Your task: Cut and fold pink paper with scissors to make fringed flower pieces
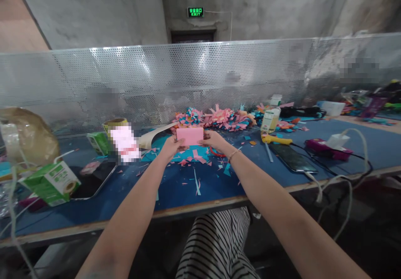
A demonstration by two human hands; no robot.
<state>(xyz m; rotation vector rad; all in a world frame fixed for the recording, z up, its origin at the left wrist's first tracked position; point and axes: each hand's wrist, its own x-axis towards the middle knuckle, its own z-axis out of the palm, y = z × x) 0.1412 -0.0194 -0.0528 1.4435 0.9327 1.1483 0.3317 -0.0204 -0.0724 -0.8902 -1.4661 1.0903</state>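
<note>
A flat pink piece of paper is held up over the middle of the blue table, stretched between my two hands. My left hand pinches its left edge and my right hand pinches its right edge. Beneath it lies a sheet of bright blue paper strewn with pink and blue scraps. Part of a red-handled tool shows below my right hand. Just behind the paper sits a heap of pink and blue cut-paper tufts.
On the left stand a lit phone, a green drink carton and a dark tablet. To the right are a bottle, a yellow-handled tool, a dark phone and cables. A perforated metal screen borders the table's back.
</note>
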